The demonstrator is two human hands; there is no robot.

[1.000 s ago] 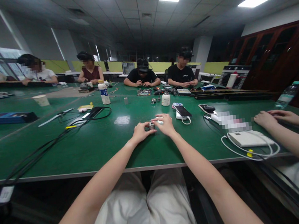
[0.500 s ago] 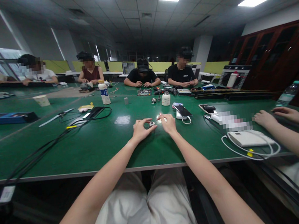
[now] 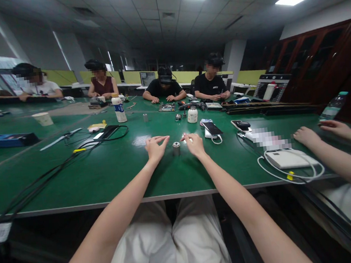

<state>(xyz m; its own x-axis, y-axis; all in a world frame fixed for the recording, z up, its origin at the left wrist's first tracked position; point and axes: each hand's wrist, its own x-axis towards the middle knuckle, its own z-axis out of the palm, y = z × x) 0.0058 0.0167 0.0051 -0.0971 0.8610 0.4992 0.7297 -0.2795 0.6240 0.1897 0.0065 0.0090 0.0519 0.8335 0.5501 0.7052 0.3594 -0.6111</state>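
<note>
One small metal cylinder [image 3: 176,149] stands upright on the green counter [image 3: 120,175], near the person and between the two hands, touching neither. Left hand [image 3: 156,149] is empty, its fingers and thumb loosely parted just left of the cylinder; right hand [image 3: 194,145] is empty too, its fingers lightly bent and a little apart just to the right. Judging by the dull grey sheen, the cylinder is probably stiff and rather heavy for its size, with little give under a squeeze and some risk of slipping if the wall is smooth. Its upright side looks like the best hold, thumb and fingertips opposed around the middle; the top, with a paler rim and a small dark centre, is too small to read and may be the more delicate part. Farther off to the right lie a white jar [image 3: 192,115] and a phone [image 3: 212,128].
</note>
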